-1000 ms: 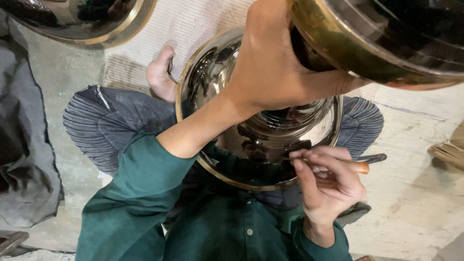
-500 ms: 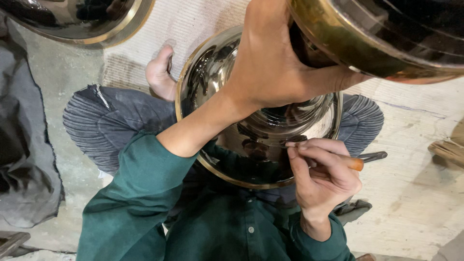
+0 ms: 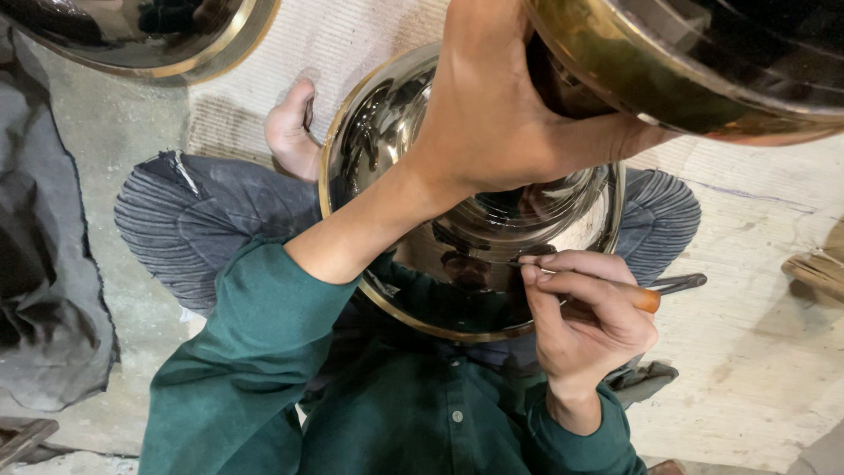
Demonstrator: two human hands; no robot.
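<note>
**Fine tool held to polished bowl**

A thin metal tool (image 3: 615,287) is pinched between the right hand (image 3: 585,321) fingertips, its tip at the brass bowl (image 3: 457,220) resting in the lap; the rim is steadied by the left hand (image 3: 501,114), spread flat; a slip on the slick, curved metal could scratch the finish.

- A dark green long-sleeved shirt (image 3: 413,431) with small round buttons down the front.
- The left sleeve (image 3: 255,352) is pushed up, leaving the forearm bare.
- The right cuff (image 3: 585,440) ends at the wrist.
- Grey ribbed trousers (image 3: 202,224) cover both knees.
- One foot (image 3: 292,132) is bare.
</note>
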